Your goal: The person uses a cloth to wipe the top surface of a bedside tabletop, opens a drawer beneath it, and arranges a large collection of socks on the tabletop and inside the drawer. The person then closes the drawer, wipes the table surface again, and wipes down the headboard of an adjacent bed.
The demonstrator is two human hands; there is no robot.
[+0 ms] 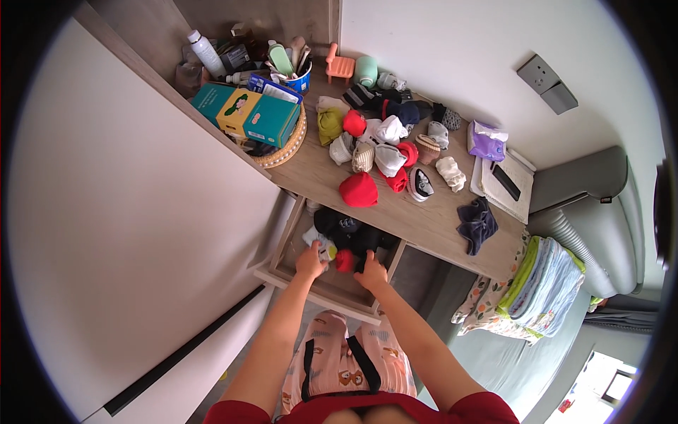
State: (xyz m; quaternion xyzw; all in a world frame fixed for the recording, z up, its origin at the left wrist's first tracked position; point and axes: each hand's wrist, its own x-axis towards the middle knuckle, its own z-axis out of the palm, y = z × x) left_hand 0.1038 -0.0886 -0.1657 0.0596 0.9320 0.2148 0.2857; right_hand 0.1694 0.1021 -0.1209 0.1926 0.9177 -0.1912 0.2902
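Both hands are inside an open wooden drawer (332,286). My left hand (309,261) is closed on a small white-and-yellow bundle (327,252) that looks like a rolled sock. My right hand (372,272) is at the drawer's right side, its fingers closed on the edge of a dark cloth piece. A small red bundle (344,261), slightly blurred, lies between the hands. Black garments (346,225) fill the back of the drawer. On the desktop above lie several rolled socks, among them a red one (359,190), a striped one (420,185) and a white one (390,160).
A woven basket (298,141) holding a teal-and-yellow box (248,114) stands at the left. At the right are a purple tissue pack (487,140), a phone (506,181) on a notebook, a dark cloth (477,225), a grey chair (579,187) and folded textiles (544,283).
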